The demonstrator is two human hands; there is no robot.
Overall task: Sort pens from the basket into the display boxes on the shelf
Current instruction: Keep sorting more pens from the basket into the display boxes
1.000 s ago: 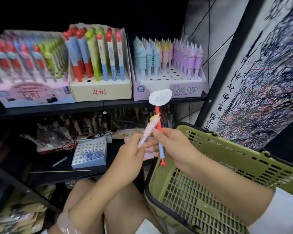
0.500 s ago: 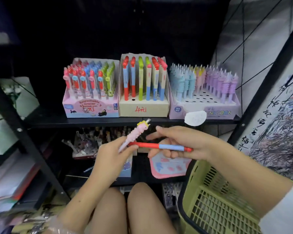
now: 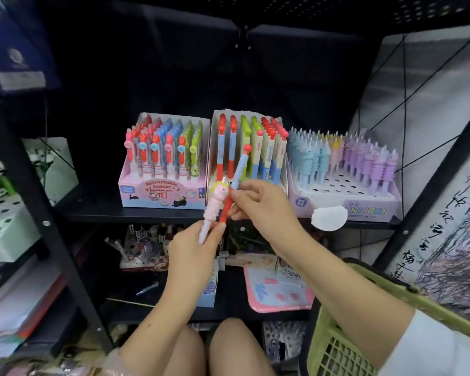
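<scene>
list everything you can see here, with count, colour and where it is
pink eraser box: one, pink, upper shelf, left
cream pen box: one, cream, upper shelf, middle
unicorn box: one, lilac, upper shelf, right, front holes empty
pink unicorn pen: one, pale pink, held in left hand
red and blue pen: one, red-blue, held in right hand before the cream pen box
white tag: one, white, on shelf edge below unicorn box
basket: one, green, lower right
pink board: one, pink, lower shelf
left hand: grips pink unicorn pen
right hand: pinches red and blue pen
</scene>
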